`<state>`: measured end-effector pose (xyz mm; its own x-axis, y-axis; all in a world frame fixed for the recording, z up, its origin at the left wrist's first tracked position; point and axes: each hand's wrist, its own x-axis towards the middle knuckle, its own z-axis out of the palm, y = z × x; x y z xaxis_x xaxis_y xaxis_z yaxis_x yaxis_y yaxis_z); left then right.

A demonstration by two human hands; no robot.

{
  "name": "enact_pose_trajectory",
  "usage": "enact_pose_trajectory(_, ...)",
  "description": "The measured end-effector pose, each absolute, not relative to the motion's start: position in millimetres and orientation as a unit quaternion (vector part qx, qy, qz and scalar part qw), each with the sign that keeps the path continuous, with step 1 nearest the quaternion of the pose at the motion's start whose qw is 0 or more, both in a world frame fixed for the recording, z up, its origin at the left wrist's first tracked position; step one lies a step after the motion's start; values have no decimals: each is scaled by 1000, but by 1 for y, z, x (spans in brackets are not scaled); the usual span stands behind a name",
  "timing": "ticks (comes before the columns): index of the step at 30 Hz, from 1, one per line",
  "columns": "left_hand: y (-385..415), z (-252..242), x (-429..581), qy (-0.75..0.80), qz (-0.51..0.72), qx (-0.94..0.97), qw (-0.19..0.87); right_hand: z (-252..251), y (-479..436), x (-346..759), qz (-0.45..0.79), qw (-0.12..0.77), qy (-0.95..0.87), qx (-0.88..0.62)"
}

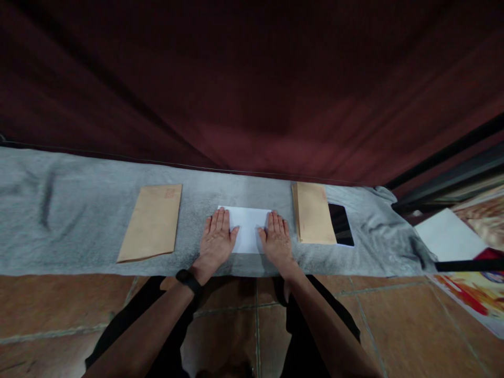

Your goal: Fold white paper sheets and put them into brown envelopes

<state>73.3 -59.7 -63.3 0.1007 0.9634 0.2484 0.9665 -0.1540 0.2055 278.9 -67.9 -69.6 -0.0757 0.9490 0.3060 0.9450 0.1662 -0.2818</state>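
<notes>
A white sheet of paper [248, 231] lies flat on the grey cloth [94, 210] in the middle of the view. My left hand [217, 239] rests flat on its left end, fingers stretched forward and thumb pointing inward. On the right end lies my right hand [276, 240], also flat with fingers extended. Further left is a brown envelope [153, 223]. To the right sit brown envelopes [316, 214], apparently stacked, beside my right hand and touching or overlapping a dark phone [340, 224].
A dark red curtain [252, 94] hangs behind the cloth-covered surface. At the right are black bars [449, 152], a white board or sheet [451, 236] and a colourful printed sheet [476, 299]. Brown floor tiles [401, 325] show below.
</notes>
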Motion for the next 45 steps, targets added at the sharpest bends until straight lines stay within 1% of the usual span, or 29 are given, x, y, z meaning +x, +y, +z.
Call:
enact_pose_trajectory(3, -62, -54, 76, -651, -171, -739, 12, -62, -68, 277, 15, 222, -720, -657)
enact_pose_trajectory(6, -63, -46, 87, -600, -180, -780, 8, -52, -67, 266, 45, 217, -739, -637)
enact_pose_trajectory(9, -63, -49, 102, -541, -157, -826, -14, -48, -67, 250, 93, 202, -781, -583)
enact_pose_trajectory(12, -63, -57, 111, -522, -123, -844, -25, -51, -67, 239, 116, 193, -792, -567)
enact_pose_trajectory(15, -62, -61, 110, -529, -110, -841, -23, -55, -67, 241, 108, 188, -788, -576)
enact_pose_trajectory(20, -61, -58, 97, -554, -125, -823, -22, -60, -69, 255, 69, 177, -788, -585)
enact_pose_trajectory(31, -58, -64, 68, -625, -158, -764, -5, -68, -67, 283, 15, 198, -760, -620)
enact_pose_trajectory(36, -58, -58, 64, -646, -174, -743, 6, -66, -67, 289, 18, 203, -741, -640)
enact_pose_trajectory(40, -56, -45, 81, -591, -186, -785, -3, -57, -62, 278, 43, 211, -743, -633)
enact_pose_trajectory(45, -49, -46, 106, -537, -133, -832, -42, -49, -52, 249, 104, 193, -776, -591)
